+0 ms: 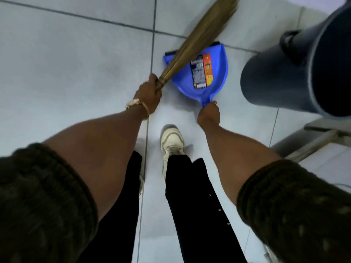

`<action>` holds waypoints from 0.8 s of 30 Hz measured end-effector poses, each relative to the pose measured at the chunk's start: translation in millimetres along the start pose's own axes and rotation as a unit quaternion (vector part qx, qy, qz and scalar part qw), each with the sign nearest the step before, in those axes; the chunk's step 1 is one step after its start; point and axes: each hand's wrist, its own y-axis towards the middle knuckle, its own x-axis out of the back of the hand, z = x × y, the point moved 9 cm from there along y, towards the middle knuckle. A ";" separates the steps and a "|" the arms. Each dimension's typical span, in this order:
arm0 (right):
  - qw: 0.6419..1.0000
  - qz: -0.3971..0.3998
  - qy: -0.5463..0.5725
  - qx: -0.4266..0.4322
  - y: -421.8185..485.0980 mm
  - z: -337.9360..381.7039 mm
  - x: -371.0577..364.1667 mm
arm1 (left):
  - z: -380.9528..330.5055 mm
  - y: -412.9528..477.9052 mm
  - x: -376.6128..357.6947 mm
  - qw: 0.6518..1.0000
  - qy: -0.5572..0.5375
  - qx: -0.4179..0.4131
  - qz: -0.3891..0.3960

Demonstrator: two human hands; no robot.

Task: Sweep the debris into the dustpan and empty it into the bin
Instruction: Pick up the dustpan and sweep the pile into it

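Observation:
A blue dustpan (182, 80) with a printed label lies on the pale tiled floor ahead of me, its black lip pointing away. My right hand (209, 113) grips its handle at the near end. My left hand (150, 93) is closed around the bound neck of a straw broom (199, 37), whose bristles slant up and right over the pan's far-left corner. The bristle tips are blurred. A dark grey bin (281, 76) stands right of the pan, close to it. I see no debris on the floor or in the pan.
My white shoe (171, 141) stands just behind the dustpan. A grey metal frame (311, 139) runs along the floor at the right, below the bin. Tiled floor (76, 63) stretches to the left.

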 end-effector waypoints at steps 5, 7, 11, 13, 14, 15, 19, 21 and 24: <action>0.986 0.024 -0.126 0.104 -105.3 78.6 47.8 | 11.2 -77.2 121.9 0.997 -0.030 0.059 -0.035; 0.962 0.051 -0.208 0.168 -157.9 118.6 60.2 | 20.2 -118.2 175.1 0.994 -0.039 0.088 -0.049; 0.889 0.091 -0.327 0.307 -286.3 221.2 77.4 | 65.2 -211.3 309.7 0.975 -0.050 0.173 -0.127; 0.861 0.094 -0.349 0.358 -340.3 270.7 71.7 | 97.9 -246.6 369.0 0.960 -0.050 0.211 -0.177; 0.850 0.097 -0.356 0.375 -363.2 291.6 65.2 | 115.9 -260.3 392.3 0.952 -0.052 0.232 -0.193; 0.839 0.101 -0.362 0.392 -388.1 317.6 51.5 | 142.4 -275.3 417.8 0.941 -0.052 0.258 -0.213; 0.828 0.104 -0.359 0.418 -448.1 406.6 -16.2 | 244.1 -301.8 487.1 0.899 -0.062 0.342 -0.266; 0.834 0.103 -0.356 0.409 -466.4 452.0 -58.0 | 301.7 -306.9 510.3 0.882 -0.078 0.376 -0.273; 0.844 0.099 -0.346 0.397 -478.7 514.2 -109.9 | 374.5 -311.3 535.3 0.866 -0.083 0.412 -0.271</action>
